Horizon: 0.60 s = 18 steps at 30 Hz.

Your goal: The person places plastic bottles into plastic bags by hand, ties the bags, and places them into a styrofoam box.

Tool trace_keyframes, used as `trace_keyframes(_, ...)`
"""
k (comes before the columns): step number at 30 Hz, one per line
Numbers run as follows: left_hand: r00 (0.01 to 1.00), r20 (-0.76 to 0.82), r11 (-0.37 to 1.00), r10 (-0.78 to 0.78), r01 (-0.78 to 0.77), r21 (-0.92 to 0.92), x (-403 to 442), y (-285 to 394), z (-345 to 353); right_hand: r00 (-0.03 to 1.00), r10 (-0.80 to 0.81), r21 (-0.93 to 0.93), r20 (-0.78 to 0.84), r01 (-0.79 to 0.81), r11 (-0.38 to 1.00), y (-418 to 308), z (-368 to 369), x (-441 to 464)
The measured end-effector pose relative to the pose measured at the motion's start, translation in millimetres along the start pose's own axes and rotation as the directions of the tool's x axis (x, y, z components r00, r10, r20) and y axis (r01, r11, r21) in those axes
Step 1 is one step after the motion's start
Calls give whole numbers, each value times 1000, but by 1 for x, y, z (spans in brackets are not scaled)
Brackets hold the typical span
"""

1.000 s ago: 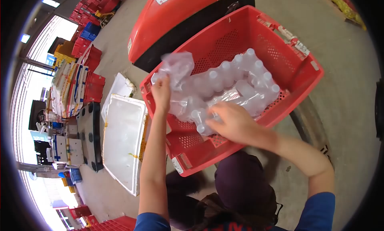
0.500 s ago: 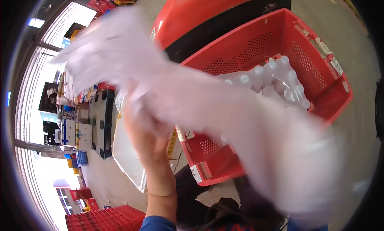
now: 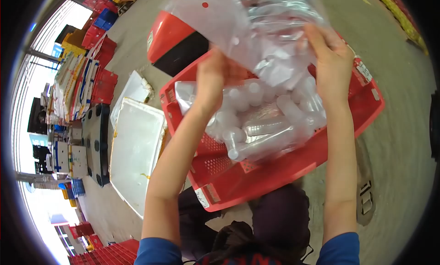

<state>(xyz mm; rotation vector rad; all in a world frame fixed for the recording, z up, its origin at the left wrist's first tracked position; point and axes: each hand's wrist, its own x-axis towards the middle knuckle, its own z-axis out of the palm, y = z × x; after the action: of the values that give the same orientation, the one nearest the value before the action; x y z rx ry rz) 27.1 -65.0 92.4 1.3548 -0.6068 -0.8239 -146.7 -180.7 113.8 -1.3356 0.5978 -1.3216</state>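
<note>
A crumpled clear plastic bag (image 3: 275, 40) with a red dot hangs over the far side of a red crate (image 3: 270, 182). My right hand (image 3: 330, 56) is closed on the bag's right part. My left hand (image 3: 213, 79), blurred, is at the bag's lower left edge, and its fingers are smeared by motion. Inside the crate, below both hands, lie plastic bottles (image 3: 266, 126) with white caps, wrapped in clear film. The bag hides the crate's far wall in part.
White foam box (image 3: 137, 150) stands left of the crate, beside a dark pallet (image 3: 96, 146). A red and black machine (image 3: 178, 42) is beyond the crate. Stacked foam lids (image 3: 73, 88) and red crates (image 3: 105, 86) are farther left. A strap (image 3: 365, 196) lies on the floor at right.
The plastic, stretched across the view half a second ago, is now bunched above the crate's far side. Both hands have moved up and forward, away from the bottles.
</note>
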Motion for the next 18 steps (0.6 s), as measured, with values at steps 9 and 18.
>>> trace_keyframes(9,962,-195,608,189,41,793,5,-176,18,809,-113,-112,-577,58,992,59,-70,-19)
trace_keyframes(18,959,74,240,274,-143,960,3,-173,1,845,-124,-199,-521,21,980,67,-75,-21)
